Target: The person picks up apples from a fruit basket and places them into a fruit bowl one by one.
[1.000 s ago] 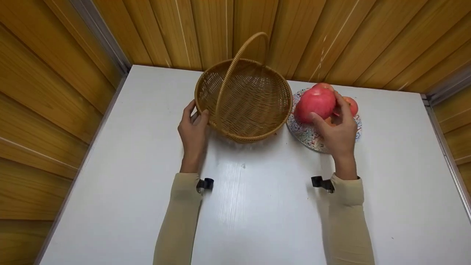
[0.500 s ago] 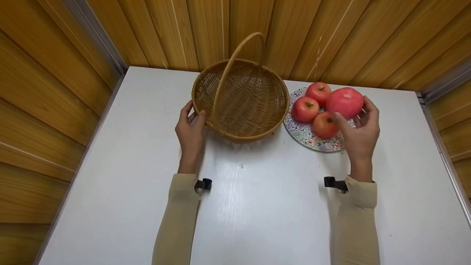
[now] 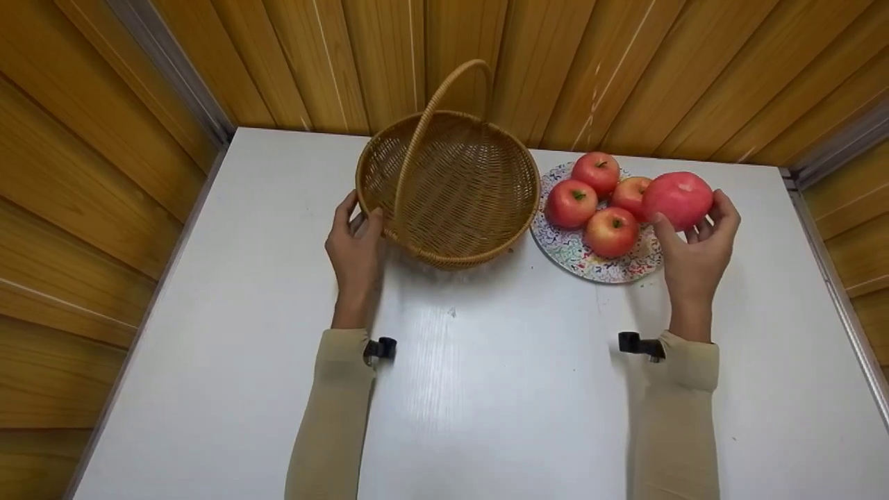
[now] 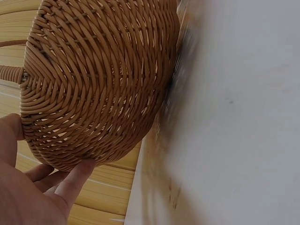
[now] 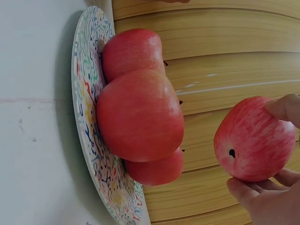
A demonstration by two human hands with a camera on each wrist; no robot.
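Observation:
My left hand [image 3: 355, 253] grips the near-left rim of a round wicker basket [image 3: 451, 180] with an arched handle. Its thumb lies at the rim and its fingers spread under the woven side [image 4: 103, 75] in the left wrist view. My right hand [image 3: 698, 260] holds a pinkish-red apple [image 3: 677, 200] between thumb and fingers, raised over the right side of a round plate [image 3: 590, 269]. The dark blossom end of that apple [image 5: 255, 138] shows in the right wrist view. Several more red apples [image 3: 611, 232] sit together on the colourfully speckled plate.
The white table [image 3: 486, 389] carries the basket at its back middle and the plate just right of it, nearly touching. A wood-plank wall [image 3: 542, 76] stands right behind both, with another plank wall on the left.
My right hand has moved right with the apple, from over the plate's middle to its right side, uncovering the apples beneath. The left hand keeps its grip on the basket.

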